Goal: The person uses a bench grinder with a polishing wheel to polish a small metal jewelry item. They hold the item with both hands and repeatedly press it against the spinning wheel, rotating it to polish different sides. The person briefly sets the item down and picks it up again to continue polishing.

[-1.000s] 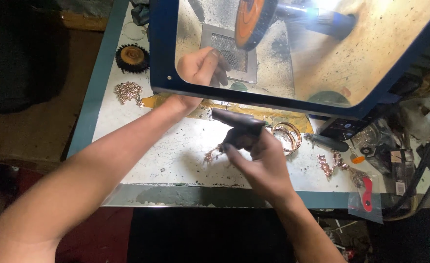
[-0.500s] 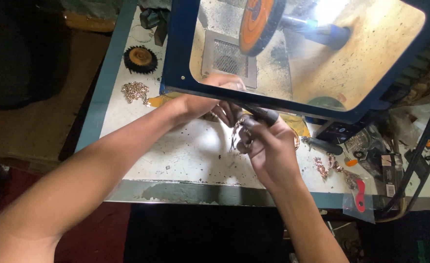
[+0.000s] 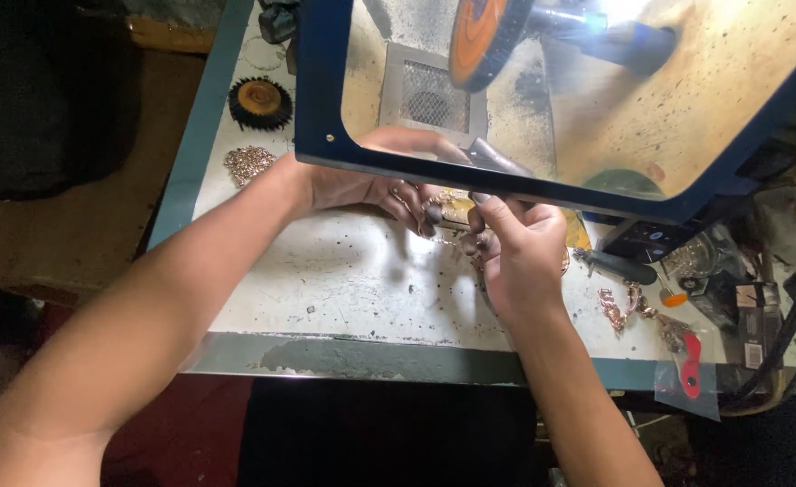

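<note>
Grey rod point(image 3: 497, 162) pinched in right hand point(image 3: 520, 257), left hand point(image 3: 371, 185) fingers curled on small chain piece point(image 3: 452, 200) under blue-framed shield point(image 3: 542, 194), mid-bench point(image 3: 344, 271).

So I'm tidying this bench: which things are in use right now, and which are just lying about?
In use:
left hand
right hand
dark rod in the right hand's grip
small chain piece between the fingers
polishing wheel
blue-framed shield

Lying about:
round wire brush
pile of chain bits
red tool
</note>
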